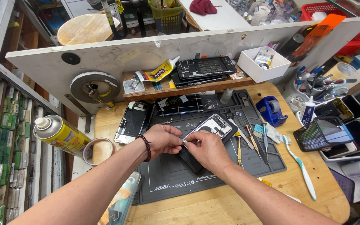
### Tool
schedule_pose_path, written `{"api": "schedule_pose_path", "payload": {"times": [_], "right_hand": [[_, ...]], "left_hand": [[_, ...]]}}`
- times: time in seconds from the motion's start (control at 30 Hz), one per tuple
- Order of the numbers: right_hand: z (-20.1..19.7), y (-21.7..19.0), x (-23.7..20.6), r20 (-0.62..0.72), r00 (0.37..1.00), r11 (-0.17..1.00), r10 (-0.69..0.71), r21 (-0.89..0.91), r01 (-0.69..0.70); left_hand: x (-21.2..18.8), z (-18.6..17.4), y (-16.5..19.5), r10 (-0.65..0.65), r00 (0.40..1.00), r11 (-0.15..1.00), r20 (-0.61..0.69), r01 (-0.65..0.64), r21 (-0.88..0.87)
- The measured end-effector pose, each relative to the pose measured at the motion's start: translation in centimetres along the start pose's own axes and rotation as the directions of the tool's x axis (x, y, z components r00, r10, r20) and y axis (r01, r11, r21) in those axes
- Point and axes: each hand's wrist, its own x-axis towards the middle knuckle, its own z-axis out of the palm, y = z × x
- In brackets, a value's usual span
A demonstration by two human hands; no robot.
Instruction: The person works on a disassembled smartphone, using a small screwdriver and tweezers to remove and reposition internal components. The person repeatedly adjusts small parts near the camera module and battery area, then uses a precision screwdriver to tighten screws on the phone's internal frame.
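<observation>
A head-worn camera looks down on a cluttered wooden worktop (213, 204) with a dark grey repair mat (176, 179) at its centre. Both bare hands meet over the middle of the mat. The left hand (163, 139), with a dark bead bracelet (146, 148) on its wrist, has its grip pressed together, pinching a small metal part (185, 142) at its fingertips. The right hand (207, 148) meets it from 3 o'clock, its grip also closed on the same small piece; the piece is too small to identify. Directly under and behind the hands lies an opened phone (213, 127), its inner parts facing up, tilted toward 1 o'clock. Another opened phone body (131, 122) lies at 10 o'clock from the hands, at the mat's edge. Small screwdrivers (253, 141) lie on the mat at 3 o'clock. A toothbrush with a teal handle (301, 166) lies farther out at 4 o'clock, and a blue tape dispenser (271, 110) sits at 2 o'clock. A yellow spray can (61, 135) lies at 9 o'clock, beside a roll of tape (98, 151). A glue tube (159, 73) rests on a low shelf (188, 89) at 12 o'clock.
</observation>
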Motion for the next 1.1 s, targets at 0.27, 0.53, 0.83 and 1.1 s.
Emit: {"api": "schedule_pose_path", "payload": {"times": [0.27, 0.53, 0.83, 1.1], "right_hand": [[-0.1, 0.0, -0.2, 0.014, 1.000, 0.999, -0.023, -0.040, 0.023], [-0.3, -0.4, -0.3, 0.015, 1.000, 0.999, -0.013, -0.044, 0.014], [-0.4, -0.4, -0.4, 0.028, 0.999, 0.999, -0.018, -0.037, 0.019], [-0.3, 0.5, -0.1, -0.012, 1.000, 0.999, -0.018, -0.031, 0.018]], "left_hand": [[0.1, 0.2, 0.0, -0.002, 1.000, 1.000, 0.014, 0.002, 0.023], [-0.1, 0.1, 0.2, -0.018, 1.000, 1.000, 0.025, 0.018, -0.013], [0.1, 0.5, 0.1, 0.002, 1.000, 1.000, -0.007, -0.002, -0.014], [0.7, -0.4, 0.1, 0.080, 0.988, 0.997, -0.135, -0.078, 0.024]]}}
